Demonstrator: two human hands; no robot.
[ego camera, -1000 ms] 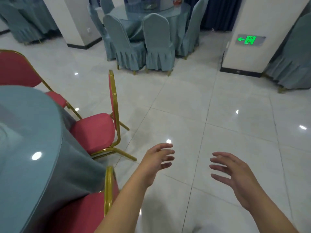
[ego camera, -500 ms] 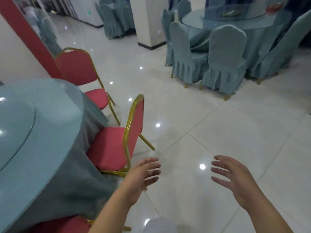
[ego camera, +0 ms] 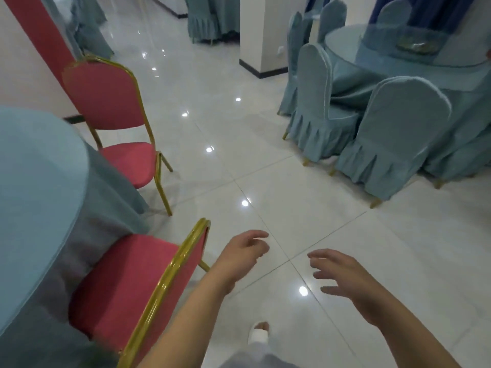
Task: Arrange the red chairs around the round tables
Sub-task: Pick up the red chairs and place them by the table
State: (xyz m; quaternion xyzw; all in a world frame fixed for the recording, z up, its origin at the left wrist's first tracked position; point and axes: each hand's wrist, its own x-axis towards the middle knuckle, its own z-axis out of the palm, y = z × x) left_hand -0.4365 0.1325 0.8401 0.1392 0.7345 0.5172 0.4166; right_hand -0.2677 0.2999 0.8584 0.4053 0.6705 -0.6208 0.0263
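Head view, interval between placements. The left hand (ego camera: 243,251) and right hand (ego camera: 345,277) hang over the tiled floor (ego camera: 305,181). The grip of each is apart, with fingers loosely spread and nothing held. The left hand lies just beside the gilt top rail of the near red chair (ego camera: 125,282) but does not touch it.

That chair stands at the round counter (ego camera: 34,181), its seat pushed against the blue drape and its back turned toward the person. The far red chair (ego camera: 106,99) stands further round the same counter, its seat just beside the drape; whether it sits square to the rim cannot be told. A slippered foot (ego camera: 259,334) shows below the hands.

To the right, well apart, a second counter (ego camera: 398,67) is ringed by covered chairs (ego camera: 393,134) and seems to need no attention.

Judged step: both visible red chairs appear set, and the hands are free for another. No loose red chair is in view, so the next move probably calls for turning away to find one. Alternatively, the left hand may close on the near rail to square that chair. Either way, the chair is best gripped by the frame of its back.
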